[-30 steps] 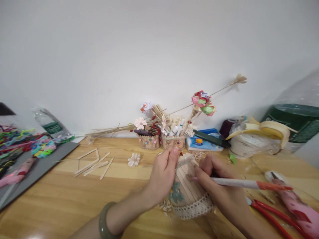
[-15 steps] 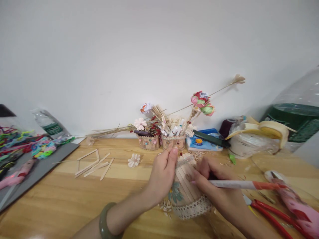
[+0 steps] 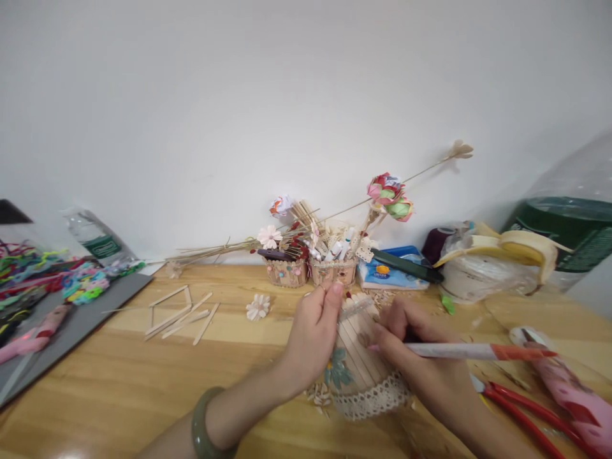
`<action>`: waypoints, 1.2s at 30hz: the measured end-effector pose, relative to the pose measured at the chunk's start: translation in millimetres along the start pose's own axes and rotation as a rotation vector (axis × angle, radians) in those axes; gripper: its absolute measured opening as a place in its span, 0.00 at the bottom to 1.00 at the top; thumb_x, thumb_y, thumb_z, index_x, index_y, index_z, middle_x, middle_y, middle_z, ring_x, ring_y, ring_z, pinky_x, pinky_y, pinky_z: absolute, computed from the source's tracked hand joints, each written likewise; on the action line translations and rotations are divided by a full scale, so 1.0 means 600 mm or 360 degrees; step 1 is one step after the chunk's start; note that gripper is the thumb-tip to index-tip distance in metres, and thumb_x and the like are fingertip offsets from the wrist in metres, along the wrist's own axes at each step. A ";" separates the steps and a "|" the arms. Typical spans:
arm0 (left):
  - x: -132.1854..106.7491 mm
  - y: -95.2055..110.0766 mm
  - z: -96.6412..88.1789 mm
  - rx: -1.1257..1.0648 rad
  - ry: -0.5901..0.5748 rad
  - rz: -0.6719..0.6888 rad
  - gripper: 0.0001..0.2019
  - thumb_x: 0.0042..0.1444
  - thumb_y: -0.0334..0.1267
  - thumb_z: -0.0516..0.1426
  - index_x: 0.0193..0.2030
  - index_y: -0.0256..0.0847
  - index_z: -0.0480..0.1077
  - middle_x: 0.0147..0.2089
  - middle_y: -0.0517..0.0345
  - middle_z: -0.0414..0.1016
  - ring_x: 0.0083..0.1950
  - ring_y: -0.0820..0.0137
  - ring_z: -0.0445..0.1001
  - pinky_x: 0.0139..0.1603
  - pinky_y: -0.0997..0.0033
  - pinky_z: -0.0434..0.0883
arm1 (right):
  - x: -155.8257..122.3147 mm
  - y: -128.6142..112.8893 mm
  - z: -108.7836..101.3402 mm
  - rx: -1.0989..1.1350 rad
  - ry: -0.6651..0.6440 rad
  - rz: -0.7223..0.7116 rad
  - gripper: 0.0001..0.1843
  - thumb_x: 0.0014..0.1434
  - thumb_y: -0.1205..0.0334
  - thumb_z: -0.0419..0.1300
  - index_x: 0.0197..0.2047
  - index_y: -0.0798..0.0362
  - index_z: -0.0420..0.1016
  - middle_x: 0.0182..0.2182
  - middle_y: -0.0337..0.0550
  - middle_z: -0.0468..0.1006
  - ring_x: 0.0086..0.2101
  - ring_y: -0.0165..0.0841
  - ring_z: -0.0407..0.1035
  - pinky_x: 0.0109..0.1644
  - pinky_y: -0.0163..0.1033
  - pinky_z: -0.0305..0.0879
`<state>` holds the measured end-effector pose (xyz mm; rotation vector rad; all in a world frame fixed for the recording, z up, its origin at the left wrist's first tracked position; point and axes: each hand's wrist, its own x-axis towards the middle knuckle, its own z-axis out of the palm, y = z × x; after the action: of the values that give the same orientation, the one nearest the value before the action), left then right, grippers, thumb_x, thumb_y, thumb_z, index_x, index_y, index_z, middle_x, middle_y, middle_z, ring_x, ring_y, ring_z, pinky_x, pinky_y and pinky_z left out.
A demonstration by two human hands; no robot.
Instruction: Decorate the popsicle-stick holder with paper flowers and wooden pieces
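Observation:
A container (image 3: pixel 356 344) faced with pale wooden sticks lies tilted between my hands. White lace trim (image 3: pixel 370 401) runs round its near end, and a blue-green painted flower (image 3: pixel 340 368) decorates its side. My left hand (image 3: pixel 318 328) grips its far left edge, thumb on top. In my right hand (image 3: pixel 418 350) is a pen (image 3: pixel 459 351) with a whitish barrel and an orange end, pointing left at the sticks. My fingers partly hide the pen's tip and the container's right side.
Decorated pots (image 3: pixel 285 273) with flowers and pens stand by the wall. Loose craft sticks (image 3: pixel 174 315) and a pale flower (image 3: pixel 258 307) lie left. Red-handled pliers (image 3: pixel 526 411), a pink glue gun (image 3: pixel 574 395) and a banana peel (image 3: pixel 519 245) are right. A grey board (image 3: pixel 109 315) holds colourful yarn.
Almost nothing differs. The pen and my right hand sit very slightly further right, and the whole view has shifted a little. Both hands keep their grips.

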<state>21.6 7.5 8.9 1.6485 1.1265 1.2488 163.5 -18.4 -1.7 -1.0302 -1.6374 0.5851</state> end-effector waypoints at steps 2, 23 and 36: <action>0.000 -0.001 0.001 0.0010 0.0003 -0.0005 0.17 0.62 0.45 0.44 0.24 0.41 0.58 0.28 0.61 0.66 0.32 0.72 0.65 0.33 0.74 0.60 | 0.001 -0.001 0.001 0.0027 0.0037 0.0036 0.16 0.53 0.67 0.54 0.20 0.50 0.50 0.16 0.31 0.53 0.18 0.25 0.50 0.20 0.32 0.49; 0.001 0.001 0.005 -0.0030 0.0030 -0.0037 0.17 0.61 0.45 0.43 0.22 0.41 0.53 0.23 0.65 0.53 0.26 0.74 0.55 0.28 0.76 0.57 | 0.011 -0.016 0.005 -0.0021 0.0212 0.0075 0.15 0.51 0.64 0.54 0.18 0.50 0.53 0.14 0.31 0.57 0.17 0.25 0.52 0.18 0.30 0.50; 0.001 0.002 0.004 -0.0031 0.0044 -0.0037 0.17 0.61 0.46 0.44 0.22 0.41 0.55 0.25 0.62 0.62 0.29 0.73 0.60 0.32 0.75 0.60 | 0.010 -0.010 0.005 -0.0048 0.0192 0.0091 0.15 0.52 0.63 0.54 0.19 0.50 0.53 0.15 0.32 0.57 0.18 0.25 0.52 0.19 0.31 0.50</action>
<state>24.1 7.6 9.6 1.6042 1.1436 1.2673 158.6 -15.9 5.4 -1.1166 -1.5190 0.5272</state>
